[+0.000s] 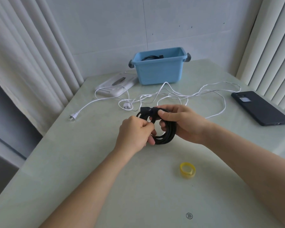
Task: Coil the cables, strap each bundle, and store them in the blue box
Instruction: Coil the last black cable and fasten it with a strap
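Black coil [164, 134] held over the counter [105, 178], well short of the box [160, 71], which already holds a dark bundle. The right hand [184, 124] grips the loops at the top; the left hand [135, 134] pinches a black end beside it, strap tail or cable, which cannot be told. Risks: a slackened right grip lets the loops spring apart; a loose wrap slips off in storage. The white cable [171, 94] lies uncoiled beyond, liable to snag; a yellow strap [187, 173] lies nearer.

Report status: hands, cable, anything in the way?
Left grip pinches black strap end; right grip holds black coil. Coil not yet boxed. Loose white cable sprawls before blue box.
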A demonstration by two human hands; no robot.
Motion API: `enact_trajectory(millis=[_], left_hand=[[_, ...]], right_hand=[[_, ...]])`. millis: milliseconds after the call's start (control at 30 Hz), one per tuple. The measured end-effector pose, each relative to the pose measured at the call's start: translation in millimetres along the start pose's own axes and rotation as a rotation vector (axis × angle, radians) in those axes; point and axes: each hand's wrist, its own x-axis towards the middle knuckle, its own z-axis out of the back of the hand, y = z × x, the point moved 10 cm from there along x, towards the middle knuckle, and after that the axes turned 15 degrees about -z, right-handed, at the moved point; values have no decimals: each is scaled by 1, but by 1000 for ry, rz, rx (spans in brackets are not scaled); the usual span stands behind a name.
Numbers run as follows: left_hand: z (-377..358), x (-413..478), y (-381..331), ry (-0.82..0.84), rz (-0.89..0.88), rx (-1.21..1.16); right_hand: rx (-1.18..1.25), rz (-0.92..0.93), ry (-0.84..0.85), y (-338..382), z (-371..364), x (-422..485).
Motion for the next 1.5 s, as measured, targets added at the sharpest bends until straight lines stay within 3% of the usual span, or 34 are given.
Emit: enact_trajectory(millis=[233, 333, 433, 500, 600, 700, 933, 1133, 1267, 1500], left_hand=[[5, 1, 0, -80, -62, 174], [30, -7, -20, -345, -230, 404], [49, -20, -49, -568, -525, 495], [49, -18, -56, -528, -667, 423], [42, 0, -42, -352, -672, 214], [34, 7, -36, -279, -693, 130], [41, 5, -40, -305, -773, 165], [46, 2, -35, -359, -814, 116], [48, 2, -31, -390, -772, 68], [48, 1, -34, -372, -776, 54]], right_hand=[[-72, 99, -230, 7, 6, -3], [-55, 120, -284, 7, 11, -3], [-61, 121, -288, 7, 13, -3], [-74, 115, -282, 8, 13, -3], [-73, 90, -253, 7, 11, -3], [-93, 58, -210, 7, 6, -3], [-206, 2, -134, 6, -1, -5], [-279, 71, -135, 9, -4, -8], [-224, 174, -176, 18, 1, -10], [-174, 183, -153, 21, -4, -14]])
